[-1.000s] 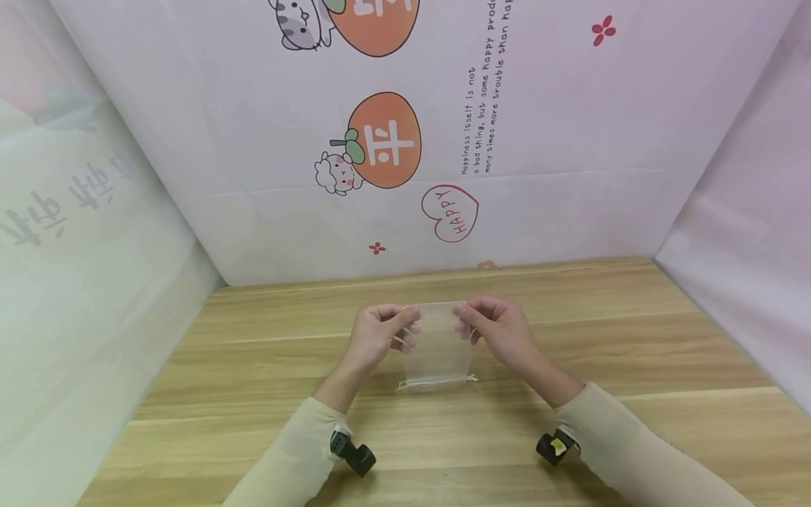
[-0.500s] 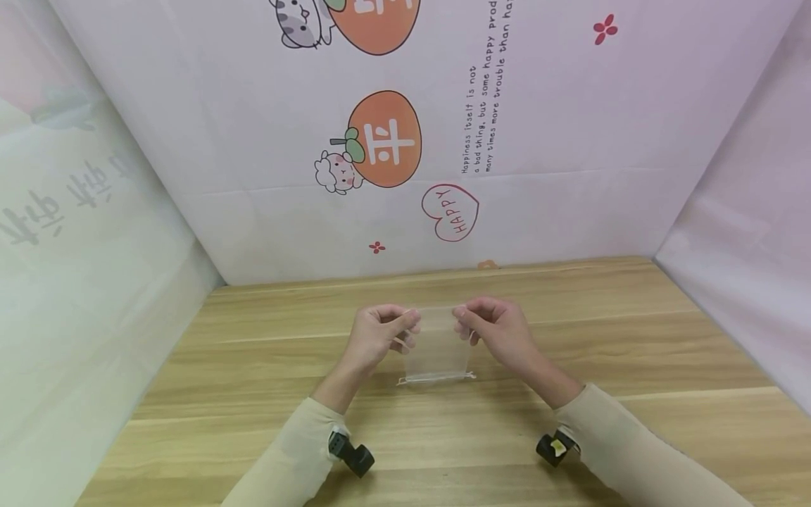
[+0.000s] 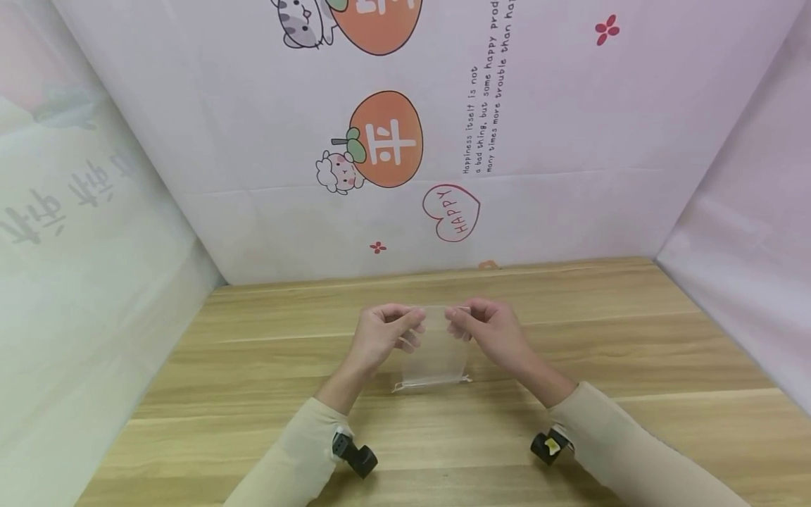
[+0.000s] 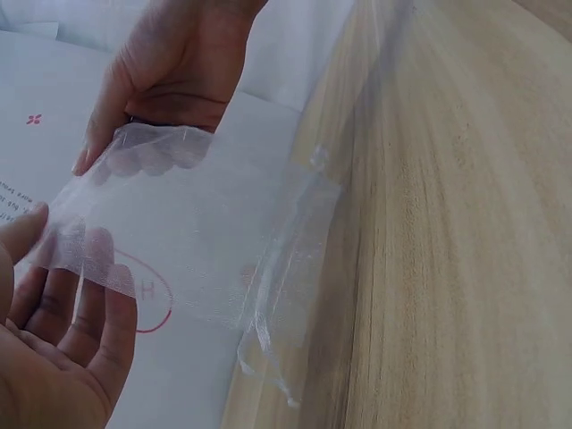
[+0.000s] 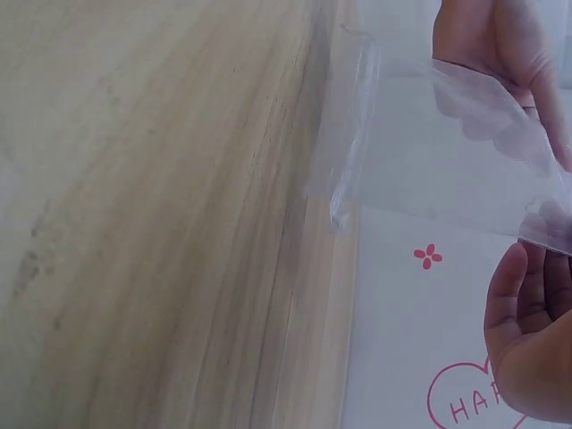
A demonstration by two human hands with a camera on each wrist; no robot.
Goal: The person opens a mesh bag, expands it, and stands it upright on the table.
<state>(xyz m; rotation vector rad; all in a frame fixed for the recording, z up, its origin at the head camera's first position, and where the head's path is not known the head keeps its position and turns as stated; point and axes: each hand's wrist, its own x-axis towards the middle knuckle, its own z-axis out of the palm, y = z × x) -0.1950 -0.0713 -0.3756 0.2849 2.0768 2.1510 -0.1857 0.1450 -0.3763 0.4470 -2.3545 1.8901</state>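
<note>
A sheer white organza drawstring bag [image 3: 434, 355] hangs between both hands above the table, its drawstring end [image 4: 268, 295] lowest. The left hand [image 3: 383, 334] pinches one upper corner between thumb and fingers. At the opposite corner the right hand [image 3: 494, 329] pinches the same edge, its thumb on the near side. Fingers of both hands show through the thin fabric in the left wrist view. In the right wrist view the bag [image 5: 429, 152] looks flat, with the gathered cord across its lower end. Nothing can be seen inside it.
The wood-grain table [image 3: 266, 394] spreads under both arms. Behind it stands a white printed backdrop [image 3: 545, 211], and pale cloth walls [image 3: 95, 282] close off the sides. A small black camera [image 3: 355, 454] sits on each sleeve.
The right hand has shifted slightly left, closer to the left hand, along the bag's upper edge. The bag's lower end has swung a little. The left hand has barely moved.
</note>
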